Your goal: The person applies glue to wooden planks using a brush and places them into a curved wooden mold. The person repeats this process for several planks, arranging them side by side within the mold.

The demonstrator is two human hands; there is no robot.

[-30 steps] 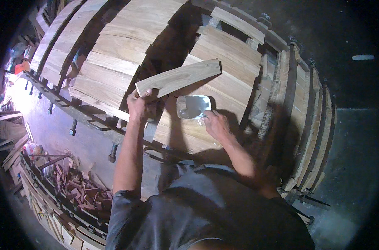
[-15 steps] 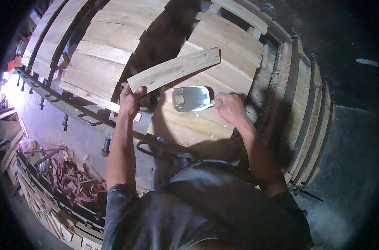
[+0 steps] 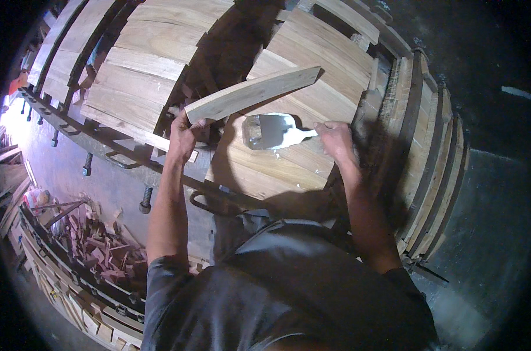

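Note:
My left hand [image 3: 183, 139] grips the near end of a pale wooden board [image 3: 253, 93], thumb along its edge. The board slants up to the right, its narrow long edge now facing me. To the right, my right hand [image 3: 337, 141] pinches the thin handle of a flat, white-coated tool [image 3: 294, 137], a brush or spreader by its shape. Its wide end rests at a translucent tub [image 3: 252, 134] that looks to have white, glue-like stuff on its rim. Under the tub lie wooden boards [image 3: 259, 172] set edge to edge.
Another panel of boards [image 3: 137, 76] lies to the left, across a dark gap. A metal rail [image 3: 113, 151] with bolts runs along the near left side. Stacked wooden panels [image 3: 420, 158] stand at the right. Wood offcuts [image 3: 104, 248] fill a bin at lower left.
The board in my left hand has rolled, from its broad face toward its narrow edge, and shifted slightly right. My right hand has moved right, drawing the tool's handle out level.

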